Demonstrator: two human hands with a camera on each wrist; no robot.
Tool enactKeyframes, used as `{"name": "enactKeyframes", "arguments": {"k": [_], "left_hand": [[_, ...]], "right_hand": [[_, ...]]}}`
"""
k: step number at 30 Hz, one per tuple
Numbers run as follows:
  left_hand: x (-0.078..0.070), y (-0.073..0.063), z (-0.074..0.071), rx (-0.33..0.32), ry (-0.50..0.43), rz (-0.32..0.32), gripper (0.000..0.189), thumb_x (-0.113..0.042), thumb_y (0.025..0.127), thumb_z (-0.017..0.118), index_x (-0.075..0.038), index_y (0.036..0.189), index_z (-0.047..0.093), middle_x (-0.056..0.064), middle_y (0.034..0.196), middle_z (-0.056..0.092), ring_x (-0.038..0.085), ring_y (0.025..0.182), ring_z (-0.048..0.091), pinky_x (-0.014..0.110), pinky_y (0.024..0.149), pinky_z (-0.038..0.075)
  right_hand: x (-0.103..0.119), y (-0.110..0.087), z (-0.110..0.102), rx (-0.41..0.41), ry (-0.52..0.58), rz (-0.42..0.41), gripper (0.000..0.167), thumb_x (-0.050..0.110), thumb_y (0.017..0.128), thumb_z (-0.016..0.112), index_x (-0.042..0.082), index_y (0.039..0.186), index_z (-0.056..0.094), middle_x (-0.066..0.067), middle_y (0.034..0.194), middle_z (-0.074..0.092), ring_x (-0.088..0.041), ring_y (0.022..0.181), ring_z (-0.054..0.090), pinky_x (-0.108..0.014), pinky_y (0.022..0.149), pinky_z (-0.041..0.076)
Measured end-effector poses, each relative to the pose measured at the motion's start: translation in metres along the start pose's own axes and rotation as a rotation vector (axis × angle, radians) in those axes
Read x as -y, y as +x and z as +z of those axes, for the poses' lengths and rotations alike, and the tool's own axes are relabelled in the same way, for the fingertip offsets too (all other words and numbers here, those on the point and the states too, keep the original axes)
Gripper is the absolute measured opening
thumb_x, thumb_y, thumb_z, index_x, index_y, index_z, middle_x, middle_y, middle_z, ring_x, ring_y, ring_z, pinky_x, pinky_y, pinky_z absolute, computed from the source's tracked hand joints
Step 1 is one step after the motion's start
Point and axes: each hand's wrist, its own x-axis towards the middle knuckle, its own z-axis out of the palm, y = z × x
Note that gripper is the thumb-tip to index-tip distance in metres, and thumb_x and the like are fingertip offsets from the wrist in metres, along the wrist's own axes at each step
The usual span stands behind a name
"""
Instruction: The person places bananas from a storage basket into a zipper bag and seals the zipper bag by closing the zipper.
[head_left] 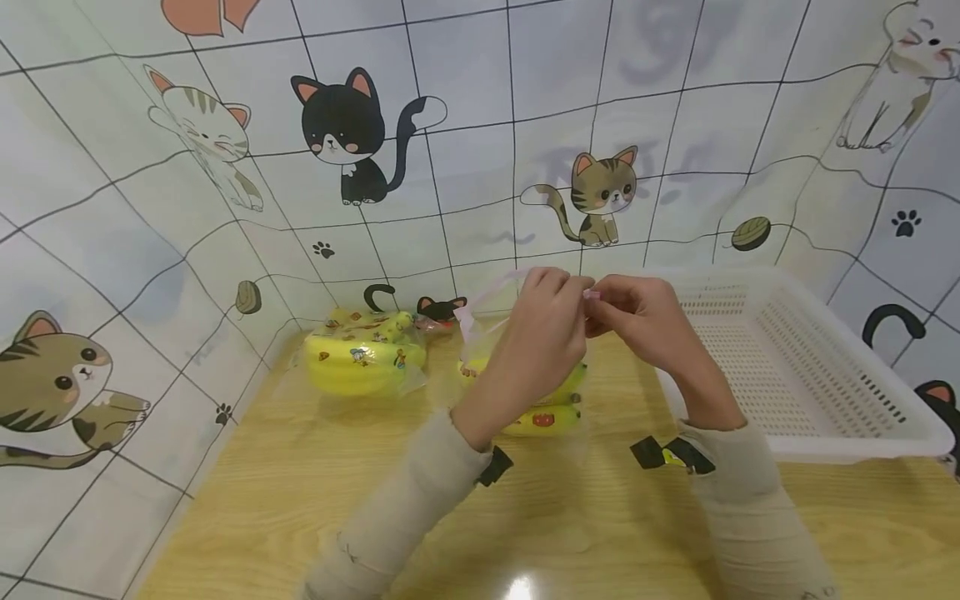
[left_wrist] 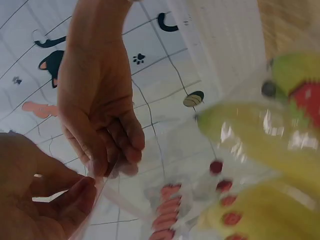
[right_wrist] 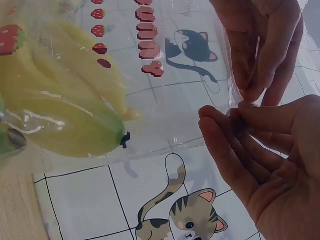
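A clear plastic bag [right_wrist: 147,45] printed with small red pictures hangs upright over the table. Inside it lie yellow bananas [head_left: 543,419] with green ends and dark tips, which also fill the left of the right wrist view. My left hand [head_left: 543,321] pinches the bag's upper edge between thumb and fingers. Close beside it, my right hand [head_left: 637,317] pinches the same edge near a pinkish strip [head_left: 592,295]. The two hands' fingertips nearly meet. My left forearm covers part of the bag in the head view.
Another bag of yellow bananas [head_left: 363,362] rests at the back left of the wooden table [head_left: 570,525]. To the right stands a white plastic basket [head_left: 817,450] with slotted walls. A cat-printed sheet [head_left: 480,125] rises behind and along the sides.
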Motion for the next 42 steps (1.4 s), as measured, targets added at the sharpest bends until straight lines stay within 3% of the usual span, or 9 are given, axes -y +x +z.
{"name": "enactKeyframes", "arguments": {"k": [4,10,13,19,24,30,36,42], "left_hand": [[0.000,0.014,-0.005,0.148,0.202,0.026,0.020,-0.015,0.104,0.055,-0.011,0.103,0.075,0.005,0.105,0.058,0.024,0.107,0.048,0.028,0.090,0.045],[0.003,0.029,-0.012,0.245,0.447,0.082,0.018,-0.031,0.104,0.061,-0.019,0.104,0.075,-0.001,0.113,0.064,0.027,0.127,0.052,0.036,0.097,0.051],[0.005,0.032,-0.015,0.330,0.448,0.057,0.016,-0.033,0.104,0.062,-0.023,0.111,0.072,-0.003,0.115,0.067,0.027,0.129,0.052,0.040,0.096,0.052],[0.006,0.037,-0.016,0.483,0.333,-0.016,0.014,-0.029,0.107,0.056,-0.027,0.117,0.066,-0.006,0.111,0.066,0.025,0.128,0.052,0.042,0.098,0.051],[0.003,0.039,-0.016,0.497,0.354,0.040,0.012,-0.030,0.108,0.054,-0.028,0.114,0.063,-0.005,0.106,0.063,0.026,0.128,0.052,0.042,0.094,0.050],[0.001,0.038,-0.015,0.503,0.365,0.037,0.012,-0.023,0.106,0.057,-0.028,0.117,0.060,-0.006,0.098,0.058,0.025,0.118,0.053,0.035,0.082,0.047],[0.000,0.037,-0.013,0.508,0.380,0.054,0.022,-0.024,0.102,0.064,-0.027,0.123,0.059,-0.005,0.106,0.061,0.026,0.124,0.053,0.037,0.087,0.051],[0.000,0.036,-0.011,0.509,0.388,0.063,0.019,-0.023,0.104,0.060,-0.028,0.122,0.059,-0.005,0.103,0.061,0.025,0.120,0.055,0.035,0.082,0.051]], "right_hand": [[0.001,-0.001,-0.003,0.006,-0.008,0.019,0.018,0.013,0.104,0.061,0.001,0.104,0.074,-0.017,0.093,0.077,-0.011,0.076,0.077,-0.025,0.075,0.063],[-0.002,-0.001,-0.005,0.021,0.009,0.022,0.018,0.012,0.104,0.061,-0.002,0.104,0.073,-0.020,0.093,0.077,-0.014,0.075,0.077,-0.025,0.074,0.063],[-0.004,-0.001,-0.006,0.028,0.028,0.012,0.017,0.009,0.104,0.061,-0.004,0.106,0.073,-0.023,0.094,0.077,-0.014,0.074,0.077,-0.026,0.073,0.064],[-0.001,-0.004,-0.008,0.033,-0.012,0.055,0.022,0.016,0.102,0.066,-0.003,0.105,0.075,-0.023,0.094,0.077,-0.015,0.071,0.077,-0.027,0.070,0.064],[0.002,-0.007,-0.012,0.033,-0.072,0.049,0.017,0.007,0.101,0.064,-0.004,0.106,0.076,-0.021,0.089,0.077,-0.016,0.065,0.076,-0.029,0.064,0.063],[0.004,-0.005,-0.013,0.028,-0.134,0.034,0.016,0.006,0.100,0.065,-0.002,0.106,0.078,-0.018,0.085,0.078,-0.017,0.060,0.074,-0.027,0.060,0.062],[0.007,-0.005,-0.017,0.061,-0.146,0.103,0.016,0.007,0.101,0.065,-0.001,0.107,0.077,-0.017,0.087,0.077,-0.019,0.062,0.073,-0.027,0.061,0.062],[0.006,-0.007,-0.016,0.033,-0.188,0.054,0.016,0.009,0.100,0.067,0.000,0.103,0.079,-0.014,0.083,0.078,-0.015,0.058,0.071,-0.027,0.058,0.061]]}}
